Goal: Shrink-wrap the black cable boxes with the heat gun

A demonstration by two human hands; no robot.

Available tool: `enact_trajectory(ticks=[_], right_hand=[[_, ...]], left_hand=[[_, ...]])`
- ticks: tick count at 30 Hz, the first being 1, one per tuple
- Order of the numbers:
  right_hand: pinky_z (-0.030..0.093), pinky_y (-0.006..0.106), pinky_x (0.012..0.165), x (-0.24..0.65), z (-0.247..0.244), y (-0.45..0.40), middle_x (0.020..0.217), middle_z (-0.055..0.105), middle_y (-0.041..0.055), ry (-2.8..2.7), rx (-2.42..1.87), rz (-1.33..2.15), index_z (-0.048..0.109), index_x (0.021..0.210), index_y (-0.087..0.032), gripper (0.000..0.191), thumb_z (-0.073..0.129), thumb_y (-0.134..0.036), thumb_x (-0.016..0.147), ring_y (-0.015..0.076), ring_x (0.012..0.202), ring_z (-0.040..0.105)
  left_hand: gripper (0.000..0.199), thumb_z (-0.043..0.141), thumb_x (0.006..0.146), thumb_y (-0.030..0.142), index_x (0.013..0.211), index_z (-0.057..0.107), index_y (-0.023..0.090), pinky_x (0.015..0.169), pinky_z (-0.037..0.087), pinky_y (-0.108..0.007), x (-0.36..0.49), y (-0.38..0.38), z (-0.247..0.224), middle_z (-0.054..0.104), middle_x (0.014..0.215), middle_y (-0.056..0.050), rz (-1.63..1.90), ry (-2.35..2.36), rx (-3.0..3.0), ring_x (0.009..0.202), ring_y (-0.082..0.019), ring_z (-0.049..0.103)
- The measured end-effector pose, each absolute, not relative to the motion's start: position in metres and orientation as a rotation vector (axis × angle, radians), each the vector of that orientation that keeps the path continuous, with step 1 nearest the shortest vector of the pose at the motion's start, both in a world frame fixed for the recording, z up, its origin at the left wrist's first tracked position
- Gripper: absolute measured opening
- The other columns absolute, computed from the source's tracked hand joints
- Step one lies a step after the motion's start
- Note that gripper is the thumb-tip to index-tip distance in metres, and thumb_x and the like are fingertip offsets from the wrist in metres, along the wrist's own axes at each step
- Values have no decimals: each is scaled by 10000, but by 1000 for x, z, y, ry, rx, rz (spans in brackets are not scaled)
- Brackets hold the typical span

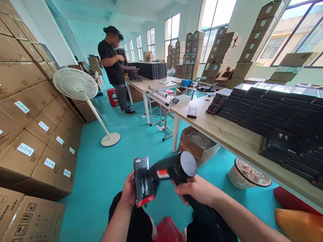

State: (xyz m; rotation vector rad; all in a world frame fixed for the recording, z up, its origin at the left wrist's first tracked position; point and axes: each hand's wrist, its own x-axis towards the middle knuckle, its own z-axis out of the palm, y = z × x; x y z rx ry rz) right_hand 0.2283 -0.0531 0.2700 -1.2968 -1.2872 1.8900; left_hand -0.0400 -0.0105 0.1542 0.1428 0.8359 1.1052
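Observation:
My left hand (129, 191) grips a slim black product box (143, 181) with a red lower edge by its left side. The box stands roughly upright, and pictures of pale pointed items show on its front. My right hand (193, 190) is wrapped round the handle of a black heat gun (173, 169) with a red-and-white label. The gun's nozzle points left at the box, close to its right side; whether they touch I cannot tell. The gun is slightly smeared by motion.
To the right, a wooden table (199, 126) carries long rows of stacked black boxes (262, 104) and one single box (192, 112). Below are a carton (199, 143) and a waste bin (248, 173). Left are a white fan (75, 84) and stacked cartons (30, 121). A co-worker (112, 64) stands at a farther table.

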Motion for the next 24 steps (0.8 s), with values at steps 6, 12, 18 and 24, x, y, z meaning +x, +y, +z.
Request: enact_trajectory(ticks=[6,12,18,24], right_hand=[[406,292,525,232,241,-89,516,592,-33,-1103,-1304,1956,650,866,-177,226,687,-298,679,157,495,520],[429,294,584,216,234,-112,569,620,11,-979,-1120,2148,679,794,-144,193,708,-270,650,159,548,557],[390,290,522,216,238,-105,526,624,-17,-887,-1267,1935,666,963,-156,334,699,-346,690,152,473,514],[405,298,518,209,249,-94,500,614,-24,-996,-1263,1991,640,871,-179,261,678,-282,635,165,474,536]], left_hand=[[556,549,924,438,1365,596,102,849,601,-519,-48,-7,147,763,1116,-200,1322,771,154,974,-369,749],[476,511,939,387,1307,630,110,775,626,-427,-51,0,143,777,1013,-152,1469,848,132,857,-290,763],[438,545,911,323,1285,645,117,697,632,-383,-49,-4,151,773,993,-126,1483,895,177,791,-261,749],[486,605,867,291,1325,628,131,679,628,-385,-46,-10,156,779,1006,-125,1430,940,235,767,-263,744]])
